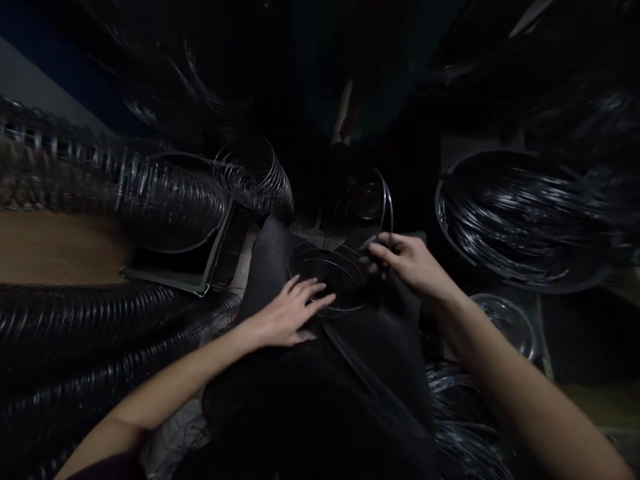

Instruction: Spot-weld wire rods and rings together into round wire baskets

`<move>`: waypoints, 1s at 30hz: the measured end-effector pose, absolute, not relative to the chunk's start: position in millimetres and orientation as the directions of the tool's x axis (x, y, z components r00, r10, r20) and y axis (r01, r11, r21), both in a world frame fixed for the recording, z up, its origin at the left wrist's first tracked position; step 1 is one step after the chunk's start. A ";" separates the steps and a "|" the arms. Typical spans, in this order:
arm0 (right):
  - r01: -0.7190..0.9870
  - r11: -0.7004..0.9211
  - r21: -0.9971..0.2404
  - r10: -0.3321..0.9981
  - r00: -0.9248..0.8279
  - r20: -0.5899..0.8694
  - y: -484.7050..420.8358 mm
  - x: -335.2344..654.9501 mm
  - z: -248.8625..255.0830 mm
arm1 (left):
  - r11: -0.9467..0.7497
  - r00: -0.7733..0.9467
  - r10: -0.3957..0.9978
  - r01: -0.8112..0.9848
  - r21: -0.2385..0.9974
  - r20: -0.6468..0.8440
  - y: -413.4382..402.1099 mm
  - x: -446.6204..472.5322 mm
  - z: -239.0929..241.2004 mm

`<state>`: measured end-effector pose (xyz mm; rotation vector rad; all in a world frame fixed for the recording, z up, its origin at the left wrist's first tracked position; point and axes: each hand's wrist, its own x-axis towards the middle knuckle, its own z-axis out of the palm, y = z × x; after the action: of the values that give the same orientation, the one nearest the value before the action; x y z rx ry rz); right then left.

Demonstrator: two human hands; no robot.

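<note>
A small coil of thin metal wire rings (330, 272) lies on a dark surface, perhaps cloth over my lap (350, 360), in the middle of the head view. My left hand (293, 312) rests flat on the near left edge of that coil, fingers stretched out. My right hand (407, 263) is at the coil's right edge with its fingers pinched on a thin wire ring (387, 203) that arcs upward from them. The scene is very dark.
Long rows of stacked wire rings (165, 200) lie at the left over a dark tray (200, 283), with more rows (75, 333) lower left. A big bundle of dark wire (520, 220) sits at the right, and a smaller ring stack (505, 320) beside my right forearm.
</note>
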<state>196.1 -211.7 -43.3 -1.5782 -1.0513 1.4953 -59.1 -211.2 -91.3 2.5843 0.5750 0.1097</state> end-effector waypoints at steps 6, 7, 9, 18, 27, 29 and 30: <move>0.021 -0.496 -0.868 0.842 -0.230 -0.487 -235.3 172.5 -63.0 | -0.846 0.839 0.528 0.505 0.173 0.130 -248.8 -55.3 -162.7; 0.001 -0.494 -0.870 0.846 -0.229 -0.481 -241.2 168.6 -65.9 | -0.851 0.840 0.522 0.500 0.161 0.148 -244.9 -54.6 -166.9; -0.037 -0.471 -0.881 0.869 -0.192 -0.456 -246.3 163.3 -68.9 | -0.869 0.855 0.491 0.469 0.155 0.165 -234.2 -55.8 -166.7; -0.193 -0.321 -0.927 0.947 -0.041 -0.320 -164.0 158.4 -47.2 | -0.871 0.667 0.480 0.438 0.221 0.571 -160.0 -32.2 -113.5; -0.308 -0.146 -0.940 0.967 0.158 -0.202 -86.8 181.4 -25.3 | -0.845 0.562 0.533 0.309 0.437 0.633 -78.4 2.5 -86.4; -0.321 -0.127 -0.939 0.970 0.158 -0.186 -75.9 183.9 -19.1 | -0.850 0.554 0.525 0.299 0.435 0.646 -66.8 4.9 -84.7; -0.323 -0.118 -0.939 0.972 0.155 -0.176 -71.3 184.3 -16.6 | -0.851 0.553 0.524 0.303 0.430 0.648 -62.2 5.5 -84.0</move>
<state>184.3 -71.3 -16.6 -1.1569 -0.7681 1.3126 5.5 -62.2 -84.0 2.5224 0.6876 1.1840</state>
